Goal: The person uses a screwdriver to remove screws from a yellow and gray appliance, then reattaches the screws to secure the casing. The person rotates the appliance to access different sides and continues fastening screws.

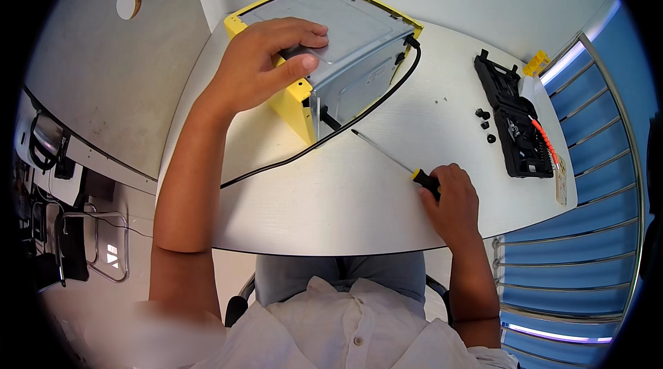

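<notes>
A boxy appliance with bare grey metal panels and yellow edges lies at the far middle of the white table. My left hand rests on its near left edge, fingers stretched over the metal top and holding nothing. A black power cord comes from the appliance's right corner and curves down to the left, under my left forearm. My right hand is closed around the black and yellow handle of a screwdriver. The screwdriver's long thin shaft points up and left, its tip near the cord and apart from the appliance.
An open black tool case with bits lies at the table's right, a red flexible shaft across it. Several small black parts sit beside it. A small yellow box stands behind. Metal railing runs along the right side.
</notes>
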### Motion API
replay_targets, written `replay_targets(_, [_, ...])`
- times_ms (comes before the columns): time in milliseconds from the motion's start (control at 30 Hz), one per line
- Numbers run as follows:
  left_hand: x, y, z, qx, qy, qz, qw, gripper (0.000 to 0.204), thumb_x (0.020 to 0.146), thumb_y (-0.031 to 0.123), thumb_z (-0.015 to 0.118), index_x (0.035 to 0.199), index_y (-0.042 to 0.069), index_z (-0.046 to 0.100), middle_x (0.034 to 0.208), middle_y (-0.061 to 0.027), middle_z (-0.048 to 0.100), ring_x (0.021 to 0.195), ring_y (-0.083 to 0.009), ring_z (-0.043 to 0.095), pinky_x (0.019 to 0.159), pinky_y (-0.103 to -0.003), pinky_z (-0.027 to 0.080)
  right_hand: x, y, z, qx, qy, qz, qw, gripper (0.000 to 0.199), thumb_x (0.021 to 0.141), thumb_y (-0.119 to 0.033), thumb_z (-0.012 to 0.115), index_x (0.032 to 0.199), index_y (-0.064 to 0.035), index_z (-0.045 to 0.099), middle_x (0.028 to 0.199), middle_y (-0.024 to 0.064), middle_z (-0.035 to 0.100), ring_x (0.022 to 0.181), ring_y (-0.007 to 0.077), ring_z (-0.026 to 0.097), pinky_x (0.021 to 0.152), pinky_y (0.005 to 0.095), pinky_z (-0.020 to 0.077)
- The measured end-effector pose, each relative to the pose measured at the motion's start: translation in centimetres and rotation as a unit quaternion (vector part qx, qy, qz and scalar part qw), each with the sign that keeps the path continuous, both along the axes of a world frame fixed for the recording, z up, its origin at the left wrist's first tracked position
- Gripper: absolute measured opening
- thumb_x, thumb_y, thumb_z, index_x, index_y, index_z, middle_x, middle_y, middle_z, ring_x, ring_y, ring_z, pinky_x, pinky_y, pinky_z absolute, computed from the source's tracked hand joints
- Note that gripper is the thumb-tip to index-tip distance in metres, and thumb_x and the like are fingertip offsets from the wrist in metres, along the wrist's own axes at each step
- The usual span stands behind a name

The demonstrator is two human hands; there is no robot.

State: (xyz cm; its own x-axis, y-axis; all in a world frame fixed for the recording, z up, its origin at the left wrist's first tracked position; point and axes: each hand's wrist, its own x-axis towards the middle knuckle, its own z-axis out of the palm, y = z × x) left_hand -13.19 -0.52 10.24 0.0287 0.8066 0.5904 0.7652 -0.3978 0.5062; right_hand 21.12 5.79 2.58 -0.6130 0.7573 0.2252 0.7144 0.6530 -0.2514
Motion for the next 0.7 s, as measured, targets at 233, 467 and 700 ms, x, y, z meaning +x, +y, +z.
replay_targets(233, [0.0, 0.2, -0.4, 0.040, 0.001, 0.006, 0.999, 0.047, 0.084, 0.046, 0.058, 0.100, 0.003, 0.068, 0.112, -0.0100, 0.065, 0.093, -0.0237, 0.062, 0.078, -0.030, 0.050, 0.7, 0.1, -0.1, 0.001, 0.009, -0.003, 1.000, 0.031, 0.072, -0.013, 0.072, 0.098, -0.0073, 0.056, 0.089, 0.0084, 0.054, 0.087, 0.0278, 0.052, 0.073, 0.0391, 0.0427])
replay_targets(467, [0.1, -0.1, 0.2, 0.001, -0.001, 0.000, 1.000, 0.038, 0.084, 0.033, 0.061, 0.103, 0.000, 0.067, 0.116, -0.0116, 0.063, 0.106, -0.0239, 0.059, 0.089, -0.033, 0.046, 0.5, 2.8, -0.2, 0.036, 0.024, 0.093, 0.995, 0.028, 0.071, -0.012, 0.073, 0.098, -0.0101, 0.065, 0.090, 0.0048, 0.056, 0.087, 0.0246, 0.051, 0.074, 0.0378, 0.0404])
replay_targets(700, [0.3, -0.2, 0.2, 0.009, -0.002, 0.004, 1.000, 0.037, 0.085, 0.033, 0.060, 0.102, 0.001, 0.067, 0.115, -0.0113, 0.064, 0.104, -0.0242, 0.059, 0.088, -0.033, 0.046, -0.6, 4.9, 0.7, 0.032, -0.014, 0.155, 0.987, 0.027, 0.072, -0.011, 0.072, 0.099, -0.0110, 0.066, 0.091, 0.0043, 0.057, 0.087, 0.0243, 0.052, 0.076, 0.0368, 0.0410])
